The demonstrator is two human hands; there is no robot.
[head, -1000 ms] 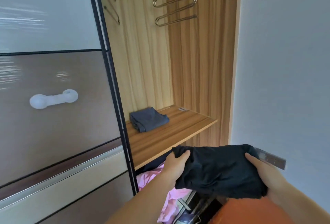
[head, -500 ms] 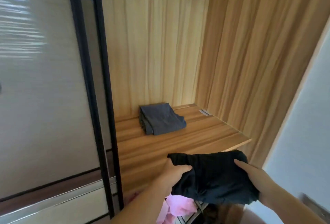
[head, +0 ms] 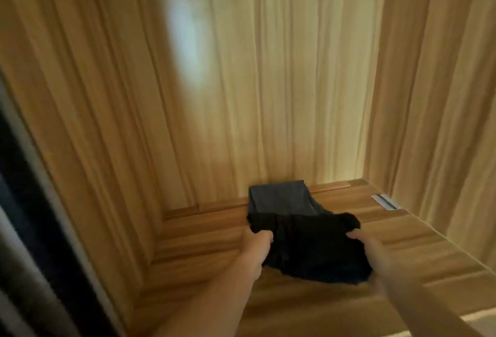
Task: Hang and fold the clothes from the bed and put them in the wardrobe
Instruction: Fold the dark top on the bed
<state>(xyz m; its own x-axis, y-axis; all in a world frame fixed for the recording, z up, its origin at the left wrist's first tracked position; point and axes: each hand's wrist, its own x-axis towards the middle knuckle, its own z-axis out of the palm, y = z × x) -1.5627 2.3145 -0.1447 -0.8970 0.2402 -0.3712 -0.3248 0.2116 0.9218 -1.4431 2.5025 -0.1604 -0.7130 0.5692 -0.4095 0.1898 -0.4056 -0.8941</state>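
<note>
A folded black garment (head: 311,248) is held over the wooden wardrobe shelf (head: 204,232). My left hand (head: 255,249) grips its left edge and my right hand (head: 373,253) grips its right edge. Its far edge overlaps a folded dark grey garment (head: 281,197) that lies at the back of the shelf against the rear panel. Whether the black garment rests on the shelf or hangs just above it I cannot tell. The picture is blurred by motion.
Wooden wardrobe walls close in at the left (head: 80,122), back (head: 268,81) and right (head: 434,95). A dark sliding-door frame (head: 29,229) runs down the left edge. A small white label (head: 385,201) sits on the shelf at the back right.
Both hands have carried the black garment forward and up into the wardrobe, over the shelf, until it reaches the grey garment. My view has moved in close; the door and pink clothes are out of sight.
</note>
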